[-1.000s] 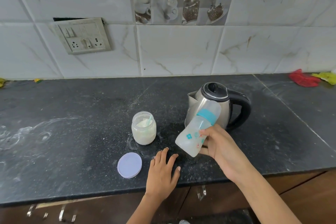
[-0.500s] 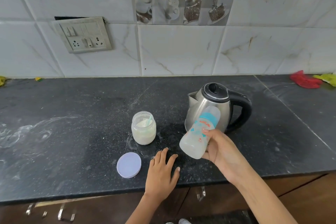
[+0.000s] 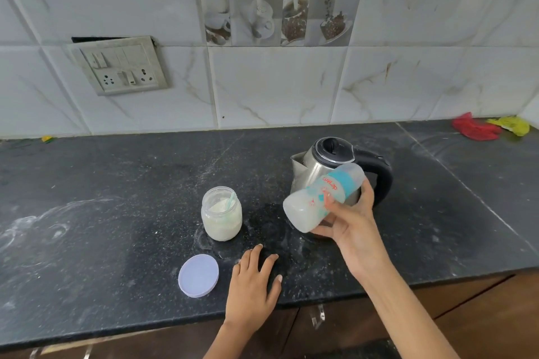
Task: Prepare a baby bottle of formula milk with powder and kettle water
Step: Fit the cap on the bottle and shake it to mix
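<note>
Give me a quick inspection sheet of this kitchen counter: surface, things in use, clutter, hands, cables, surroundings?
Surface: dark stone counter, white powdery smears.
Job's things: capped baby bottle, milky, tilted; open powder jar with scoop; steel kettle, lid closed.
Clutter: lilac lid lying flat; red and yellow scraps far corner.
Hands: right hand grips bottle; left hand rests flat on counter.
Cables: nothing seen.
Surroundings: tiled wall, switch socket plate.

Two bare forearms enter from six o'clock — no sleeves, watch, rings or bands on either — ending in the left hand [image 3: 253,280] and the right hand [image 3: 351,230], both slender, with short, unpainted nails.
</note>
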Tool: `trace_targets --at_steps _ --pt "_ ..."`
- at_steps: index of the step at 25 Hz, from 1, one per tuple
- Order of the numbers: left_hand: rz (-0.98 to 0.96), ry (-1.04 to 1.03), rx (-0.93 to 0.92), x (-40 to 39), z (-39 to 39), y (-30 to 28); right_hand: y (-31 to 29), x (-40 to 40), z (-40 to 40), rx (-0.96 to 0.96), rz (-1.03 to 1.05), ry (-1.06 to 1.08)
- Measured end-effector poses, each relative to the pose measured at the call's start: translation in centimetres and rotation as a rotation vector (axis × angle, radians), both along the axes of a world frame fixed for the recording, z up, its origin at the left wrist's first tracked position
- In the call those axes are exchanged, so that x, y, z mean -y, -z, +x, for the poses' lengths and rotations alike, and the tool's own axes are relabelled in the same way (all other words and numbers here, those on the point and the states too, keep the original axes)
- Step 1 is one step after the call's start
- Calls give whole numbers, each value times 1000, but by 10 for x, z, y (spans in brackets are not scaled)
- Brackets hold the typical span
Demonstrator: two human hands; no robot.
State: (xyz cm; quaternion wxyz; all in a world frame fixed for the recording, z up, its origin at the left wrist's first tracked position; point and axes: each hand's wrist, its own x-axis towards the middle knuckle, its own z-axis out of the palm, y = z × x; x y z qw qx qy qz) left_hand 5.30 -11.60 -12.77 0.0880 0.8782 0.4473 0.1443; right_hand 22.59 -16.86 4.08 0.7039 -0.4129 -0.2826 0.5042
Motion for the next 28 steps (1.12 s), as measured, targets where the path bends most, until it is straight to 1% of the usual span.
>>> trace_targets --at_steps 1,3,4,6,7,8,10,11,13,14,15,17,18,19,21,22,24,25,26,28 --pt "6 5 5 0 1 -1 0 -1 -2 4 -4 -31" --pt "26 18 31 1 2 0 -1 0 -11 101 -29 -149" --pt "23 23 34 1 2 2 0 -1 -10 124 -30 -149" --pt "7 4 20 -1 -1 1 -1 -7 -3 33 11 -26" --pt "8 -3 23 -3 -1 2 -2 -9 -1 -13 27 4" --pt "10 -1 27 -2 1 2 -1 -9 -2 -6 16 -20" --pt "16 30 37 -1 2 2 2 -5 -10 86 -29 -144" --pt "12 38 44 -1 2 3 4 -5 -10 106 -35 -149" --pt "-1 17 34 -3 0 4 4 -10 -2 23 -5 -22" --pt "3 13 21 -4 0 6 2 -10 1 -16 5 9" --pt "13 22 12 -4 2 6 1 -10 0 -9 0 -16" --pt "19 59 24 -3 3 5 4 -5 -9 91 -34 -159" --pt "14 64 35 -3 3 5 5 -3 -9 116 -35 -178" --pt "8 51 34 -4 2 6 6 -5 -5 90 -19 -127" --pt "8 15 26 -6 2 7 3 -6 4 -21 31 2" --pt "7 15 25 -5 2 7 2 -5 4 -27 31 -3" --pt "-2 50 51 -4 3 6 6 -1 -7 74 -8 -157" --pt "-4 60 66 -4 3 7 7 1 -11 118 -23 -199" --pt "-9 54 63 -4 1 8 7 0 -8 116 -17 -170" --pt "-9 20 27 -6 0 9 2 -3 5 2 29 -10"
